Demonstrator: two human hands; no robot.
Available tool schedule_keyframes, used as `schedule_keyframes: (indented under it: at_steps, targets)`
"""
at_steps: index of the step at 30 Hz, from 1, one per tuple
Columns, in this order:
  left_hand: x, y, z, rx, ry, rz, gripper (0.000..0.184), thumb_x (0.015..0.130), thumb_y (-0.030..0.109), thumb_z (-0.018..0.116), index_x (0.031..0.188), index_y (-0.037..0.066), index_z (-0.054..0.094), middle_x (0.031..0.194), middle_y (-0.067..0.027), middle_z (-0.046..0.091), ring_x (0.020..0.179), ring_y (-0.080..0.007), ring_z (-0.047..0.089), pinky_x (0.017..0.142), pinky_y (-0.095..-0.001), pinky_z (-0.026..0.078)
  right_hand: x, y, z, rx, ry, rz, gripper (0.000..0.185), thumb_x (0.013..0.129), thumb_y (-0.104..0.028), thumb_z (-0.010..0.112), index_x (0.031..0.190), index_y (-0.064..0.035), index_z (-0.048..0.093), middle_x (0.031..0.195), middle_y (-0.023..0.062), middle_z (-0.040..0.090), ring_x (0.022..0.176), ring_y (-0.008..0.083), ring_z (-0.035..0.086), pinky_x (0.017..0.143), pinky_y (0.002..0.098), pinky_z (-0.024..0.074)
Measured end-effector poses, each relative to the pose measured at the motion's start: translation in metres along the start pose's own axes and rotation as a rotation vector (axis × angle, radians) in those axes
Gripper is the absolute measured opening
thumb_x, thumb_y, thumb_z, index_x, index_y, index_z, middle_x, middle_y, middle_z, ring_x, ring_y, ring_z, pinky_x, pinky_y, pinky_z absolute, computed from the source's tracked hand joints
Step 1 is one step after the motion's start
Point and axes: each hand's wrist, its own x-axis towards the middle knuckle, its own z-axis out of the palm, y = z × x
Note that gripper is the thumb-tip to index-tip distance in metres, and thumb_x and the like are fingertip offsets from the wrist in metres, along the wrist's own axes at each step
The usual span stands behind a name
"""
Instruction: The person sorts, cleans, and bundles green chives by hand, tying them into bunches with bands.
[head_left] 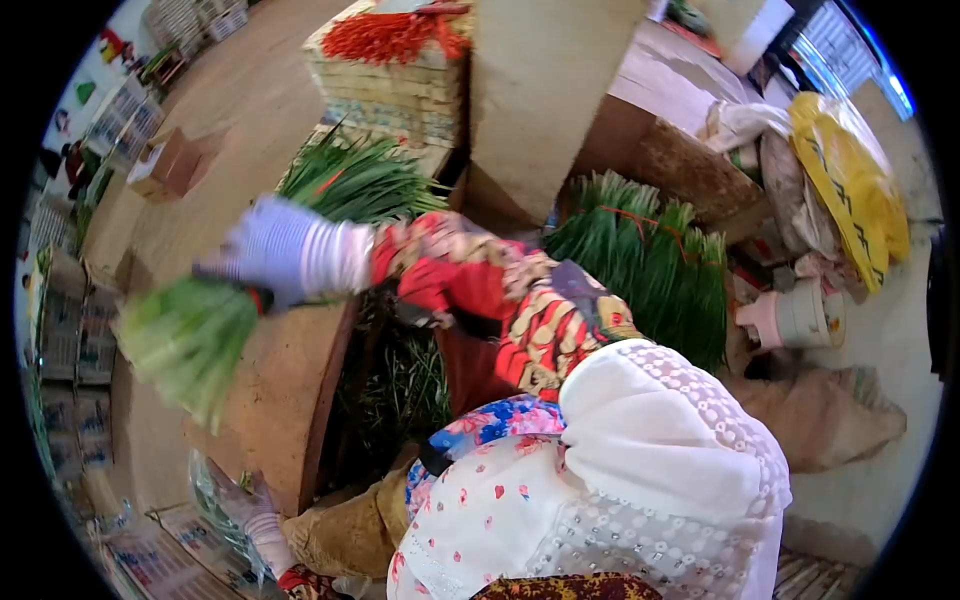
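Observation:
My right hand [275,250], in a purple-and-white striped glove, is closed around a bunch of long green leaves [195,340] that look like garlic chives. Motion blurs the bunch, and its paler ends point down in the view. My left hand [245,500], also gloved, is low at the left with its fingers around a clear plastic bag [210,490]. Beyond my right forearm lies a pile of similar greens [365,185] with a red tie. More tied bundles [640,245] stand upright to the right.
A brown board [275,400] lies under my right hand's bunch, beside a dark space with loose leaves [395,360]. Red ties [390,37] lie on a stack of pale crates [390,95] by a pillar [545,90]. Yellow sacking [845,190] and a white stool [800,318] are at right.

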Motion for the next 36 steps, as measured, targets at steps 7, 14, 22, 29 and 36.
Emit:
schedule_keyframes:
  at_steps: [7, 14, 22, 29, 36]
  targets:
    - [0.066, 0.006, 0.06, -0.717, -0.006, 0.125, 0.082, 0.078, -0.003, 0.062, 0.146, 0.011, 0.018, 0.138, -0.0222, 0.038, 0.123, -0.0352, 0.043, 0.101, -0.0395, 0.038, -0.187, 0.049, -0.142, 0.871, 0.62, 0.577, 0.095, 0.058, -0.011, 0.086, 0.135, -0.0006, 0.033, 0.124, 0.0127, 0.054, 0.114, 0.0219, 0.053, 0.099, 0.0337, 0.0418]
    - [0.07, -0.071, 0.157, -0.995, -0.356, -0.232, 0.08, 0.08, -0.009, 0.057, 0.147, 0.012, 0.017, 0.141, -0.0189, 0.033, 0.129, -0.0296, 0.035, 0.101, -0.0327, 0.038, -0.497, 0.079, -0.075, 0.76, 0.892, 1.407, 0.076, 0.071, -0.008, 0.075, 0.134, 0.0016, 0.033, 0.11, 0.0119, 0.059, 0.091, 0.0202, 0.062, 0.079, 0.0313, 0.0528]
    - [0.042, -0.067, 0.106, -0.734, -0.405, -0.383, 0.076, 0.083, -0.002, 0.055, 0.147, 0.012, 0.017, 0.133, -0.0295, 0.041, 0.123, -0.0324, 0.044, 0.103, -0.0376, 0.034, -0.627, 0.156, 0.016, 0.633, 0.962, 1.766, 0.097, 0.06, -0.033, 0.086, 0.132, 0.0071, 0.034, 0.117, 0.0148, 0.057, 0.104, 0.0225, 0.057, 0.09, 0.0316, 0.0436]
    - [0.058, 0.043, 0.058, -0.5, -0.513, -0.51, 0.074, 0.083, -0.005, 0.053, 0.147, 0.014, 0.02, 0.133, -0.0242, 0.043, 0.12, -0.0276, 0.046, 0.102, -0.0353, 0.035, -0.568, 0.261, 0.018, 0.002, -0.352, 2.046, 0.092, 0.067, -0.044, 0.073, 0.141, -0.0102, 0.031, 0.135, 0.018, 0.045, 0.122, 0.0328, 0.047, 0.101, 0.037, 0.0382]
    - [0.075, 0.017, 0.061, -0.397, -0.667, -0.383, 0.063, 0.087, 0.005, 0.056, 0.143, 0.009, 0.029, 0.128, -0.0223, 0.049, 0.115, -0.0268, 0.051, 0.095, -0.0343, 0.041, -0.628, 0.308, 0.036, -0.272, 0.249, 1.969, 0.031, 0.08, -0.033, 0.058, 0.104, -0.0145, 0.066, 0.1, 0.0147, 0.066, 0.094, 0.0321, 0.062, 0.083, 0.0387, 0.0494]
